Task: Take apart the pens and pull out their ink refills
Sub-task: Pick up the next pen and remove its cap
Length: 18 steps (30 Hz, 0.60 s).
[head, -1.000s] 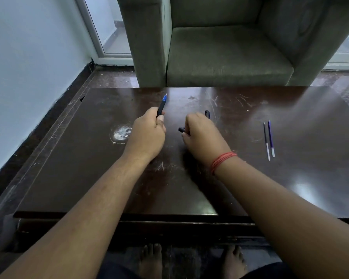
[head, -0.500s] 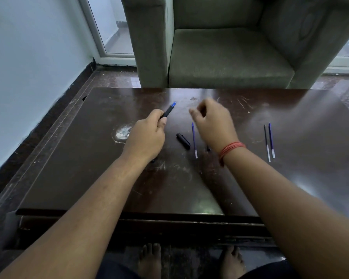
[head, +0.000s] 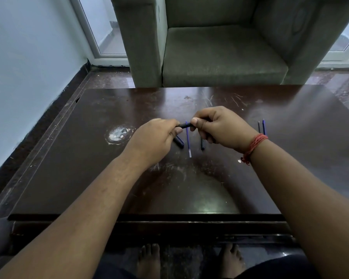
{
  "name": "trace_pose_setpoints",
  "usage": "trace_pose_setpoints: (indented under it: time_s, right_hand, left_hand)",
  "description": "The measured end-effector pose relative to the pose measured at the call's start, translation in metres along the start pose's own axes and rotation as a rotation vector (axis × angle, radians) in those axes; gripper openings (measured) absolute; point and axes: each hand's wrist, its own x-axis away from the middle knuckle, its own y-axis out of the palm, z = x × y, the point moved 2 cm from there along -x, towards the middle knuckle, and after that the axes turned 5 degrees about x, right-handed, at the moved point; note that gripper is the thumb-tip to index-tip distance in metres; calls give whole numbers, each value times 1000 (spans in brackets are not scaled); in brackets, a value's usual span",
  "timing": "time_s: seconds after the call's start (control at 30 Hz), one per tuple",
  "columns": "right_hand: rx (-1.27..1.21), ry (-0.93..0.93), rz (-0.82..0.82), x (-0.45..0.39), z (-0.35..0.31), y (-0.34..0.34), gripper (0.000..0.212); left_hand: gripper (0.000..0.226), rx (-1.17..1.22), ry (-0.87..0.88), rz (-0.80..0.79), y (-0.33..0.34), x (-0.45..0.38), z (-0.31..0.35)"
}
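Change: half a second ago the right hand [head: 222,125] hung open above the surface [head: 280,158] while the left hand [head: 155,139] alone held the pen [head: 183,125], its blue tip pointing away; now the two hands have met over the middle and both grip that pen.
Hands: left fingers curl round the pen's left end, right thumb and forefinger pinch its right end; the hands sit close, only a short black stretch showing between them.
Pen: dark, slim, held roughly level just above the surface; the blue tip is hidden in the grip.
Loose refill: a blue refill [head: 188,138] with a pale lower end lies straight on the surface directly beneath the gap between the hands.
Black parts: a short black piece [head: 179,142] lies below the left hand's fingers; another dark piece [head: 202,144] lies under the right hand, partly hidden.
Refill pair: two refills [head: 261,127], one dark and one blue, lie side by side to the right of the right wrist, well apart from the hands.
Edges and room: bare dark surface stretches wide to both sides of the hands; its near edge runs under the forearms, its far edge lies just before the grey armchair [head: 220,55].
Writing: none can be read on the pen or parts.
Wrist: a red thread bracelet [head: 255,144] circles the right wrist.
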Motion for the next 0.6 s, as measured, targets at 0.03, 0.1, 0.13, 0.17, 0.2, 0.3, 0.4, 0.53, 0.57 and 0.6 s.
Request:
trace_pose_setpoints:
  time_s: [0.03,0.1,0.13,0.17,0.2,0.3,0.4,0.53,0.57,0.6]
  right_hand:
    - [9,-13,19,0,-1,-1,25]
    - [17,-39,51,1,-3,-3,25]
    - [15,-54,65,1,-4,-3,24]
    - [13,-73,77,1,-5,-3,22]
    - [9,-93,86,0,-6,-3,19]
    - [-84,-138,78,0,-6,-2,10]
    - [-174,-180,44,0,-3,-1,12]
    - [-259,-40,33,-1,2,4,24]
    - [-253,6,22,-2,3,6,30]
    - [-241,22,6,-2,3,7,30]
  left_hand:
    - [28,10,-19,-9,-1,0,1]
    - [30,16,-40,-6,-4,-2,3]
    - [30,27,-51,-3,-5,-2,3]
    - [30,55,-66,-3,-7,-3,4]
    - [30,102,-83,-7,-8,-3,3]
    - [31,203,-108,-14,-10,-1,1]
    - [30,170,-113,-17,-10,0,-2]
    - [31,61,-83,-56,-8,-1,0]
    - [31,45,-78,-64,-8,-1,0]
    - [31,32,-74,-69,-7,-2,0]
